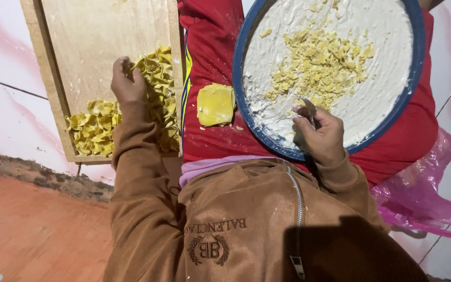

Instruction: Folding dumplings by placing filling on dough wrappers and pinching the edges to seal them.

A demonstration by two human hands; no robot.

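**Folded dumplings to one side, filling bowl on the lap**

The person sits with a broad blue-rimmed bowl [246, 57] resting across the lap on red cloth [210, 31], tilted toward the body so its inside is easy to reach. The bowl is smeared with a white paste, and a loose scatter of crumbly yellow filling [319, 65] lies across the middle of it. Just beside the bowl's rim, on the red cloth, sits a small stack of square yellow wrappers [215, 104], placed between the two work areas where either hand could get at it.

To the person's left stands a wooden tray [95, 31] with raised edges, its near end heaped with folded yellow dumplings [92, 128]; the far end of the board is bare wood.

The left hand [127, 83] is stretched out with the arm nearly straight, the brown sleeve running up to it, and the fingers curl down onto the top of the dumpling pile, touching it (whether they pinch one piece or only press on the heap cannot be told). The right hand [320, 137] is bent in close at the bowl's near rim, fingers closed around a thin metal utensil [309, 107], probably a spoon, whose tip points into the paste.

The hands are well apart, one at each station. A pink plastic bag [424, 193] lies crumpled on the tiled floor by the right hip
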